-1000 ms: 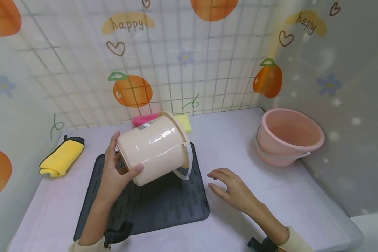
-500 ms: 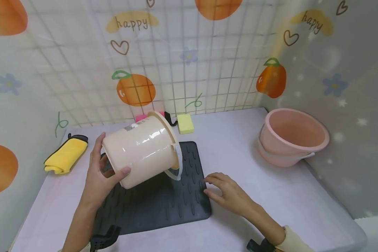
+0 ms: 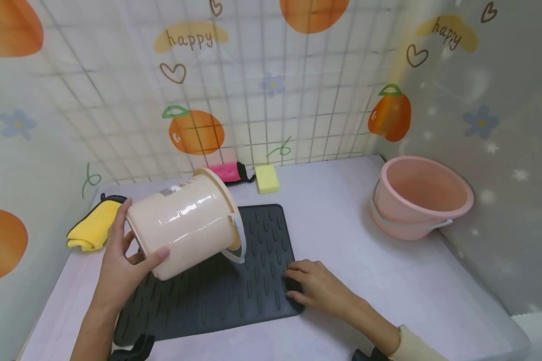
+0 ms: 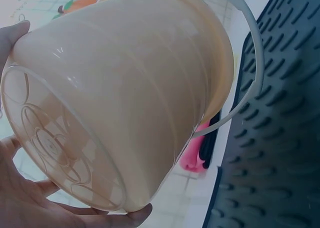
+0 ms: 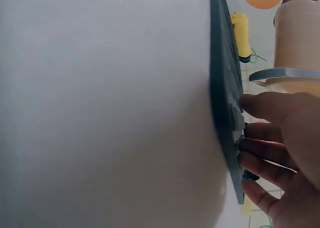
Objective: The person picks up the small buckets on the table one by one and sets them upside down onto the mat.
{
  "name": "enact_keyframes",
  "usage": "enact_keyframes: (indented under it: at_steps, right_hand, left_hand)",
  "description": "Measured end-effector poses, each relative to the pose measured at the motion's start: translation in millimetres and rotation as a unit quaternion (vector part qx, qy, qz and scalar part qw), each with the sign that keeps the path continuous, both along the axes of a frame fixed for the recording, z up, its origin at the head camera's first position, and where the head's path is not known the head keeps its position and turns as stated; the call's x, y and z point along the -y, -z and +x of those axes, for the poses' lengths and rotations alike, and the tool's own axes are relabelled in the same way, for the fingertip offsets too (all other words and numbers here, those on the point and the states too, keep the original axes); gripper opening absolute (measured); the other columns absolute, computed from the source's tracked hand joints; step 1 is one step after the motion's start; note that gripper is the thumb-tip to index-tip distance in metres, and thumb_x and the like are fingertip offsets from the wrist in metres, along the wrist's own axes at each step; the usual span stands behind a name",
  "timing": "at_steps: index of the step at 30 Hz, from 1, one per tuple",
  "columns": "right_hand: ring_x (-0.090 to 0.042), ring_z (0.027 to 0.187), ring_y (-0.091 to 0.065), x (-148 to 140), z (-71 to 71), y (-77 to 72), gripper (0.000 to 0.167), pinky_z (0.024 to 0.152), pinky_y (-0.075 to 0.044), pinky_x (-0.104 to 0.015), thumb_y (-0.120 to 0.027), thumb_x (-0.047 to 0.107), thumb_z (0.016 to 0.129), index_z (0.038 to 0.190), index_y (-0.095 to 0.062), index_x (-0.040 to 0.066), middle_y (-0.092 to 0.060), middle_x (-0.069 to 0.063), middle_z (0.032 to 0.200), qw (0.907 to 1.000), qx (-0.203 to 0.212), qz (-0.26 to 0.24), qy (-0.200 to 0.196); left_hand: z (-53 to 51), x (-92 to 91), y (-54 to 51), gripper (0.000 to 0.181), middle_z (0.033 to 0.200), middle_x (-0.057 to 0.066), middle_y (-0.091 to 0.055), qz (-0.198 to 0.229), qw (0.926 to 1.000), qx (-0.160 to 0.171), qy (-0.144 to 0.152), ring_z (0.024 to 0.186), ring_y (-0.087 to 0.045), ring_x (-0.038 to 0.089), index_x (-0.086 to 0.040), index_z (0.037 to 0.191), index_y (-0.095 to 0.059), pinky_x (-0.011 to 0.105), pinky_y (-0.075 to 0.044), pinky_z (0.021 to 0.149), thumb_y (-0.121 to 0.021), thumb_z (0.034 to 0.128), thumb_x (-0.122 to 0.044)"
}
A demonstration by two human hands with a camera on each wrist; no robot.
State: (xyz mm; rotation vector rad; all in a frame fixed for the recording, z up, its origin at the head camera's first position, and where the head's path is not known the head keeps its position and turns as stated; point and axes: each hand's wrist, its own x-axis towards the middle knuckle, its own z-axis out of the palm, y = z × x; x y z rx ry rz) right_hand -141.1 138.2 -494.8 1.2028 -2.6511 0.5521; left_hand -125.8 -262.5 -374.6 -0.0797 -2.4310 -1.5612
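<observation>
Cream-coloured, the tilted bucket over the mat is gripped at its base by the left hand, partly hiding a pink roll near a yellow block. Yellow cloth lies behind that hand. The right hand, fingers parted, is at the mat's edge, contact unclear; a pink bucket stands beyond.

The cream bucket left of the frame's centre looks like smooth, glossy plastic; the pink bucket at right, smooth plastic with a duller sheen. The dark mat at lower middle looks rubbery and matt, its surface ridged; the yellow cloth at left looks soft.
</observation>
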Motion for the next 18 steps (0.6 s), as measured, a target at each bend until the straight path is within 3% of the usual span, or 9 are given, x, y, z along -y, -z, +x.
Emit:
enact_keyframes:
  at_steps: [11, 18]
  right_hand:
    - [-0.018, 0.118, -0.055, 0.3, 0.5, 7.4, 0.041, 0.087, -0.049, -0.042, -0.079, 0.032, 0.087, 0.121, -0.070, 0.009, -0.060, -0.003, 0.127, 0.9999, 0.008, 0.012, -0.004]
    - [-0.019, 0.121, -0.053, 0.0, -0.1, 9.8, 0.041, 0.087, -0.049, -0.042, -0.076, 0.032, 0.090, 0.123, -0.068, 0.011, -0.059, -0.004, 0.130, 0.9994, 0.032, 0.008, -0.003]
  left_hand:
    - [7.4, 18.4, -3.5, 0.110, 0.160, 0.002, -0.017, -0.022, 0.9996, 0.001, -0.020, 0.139, -0.031, 0.041, -0.045, 0.158, -0.010, 0.013, -0.050, 0.076, -0.079, 0.0824, -0.004]
    - [9.9, 34.6, -16.2, 0.114, 0.161, 0.003, -0.015, -0.072, 0.9969, 0.000, -0.031, 0.137, -0.028, 0.052, -0.045, 0.158, -0.011, 0.007, -0.046, 0.074, -0.083, 0.0792, -0.006]
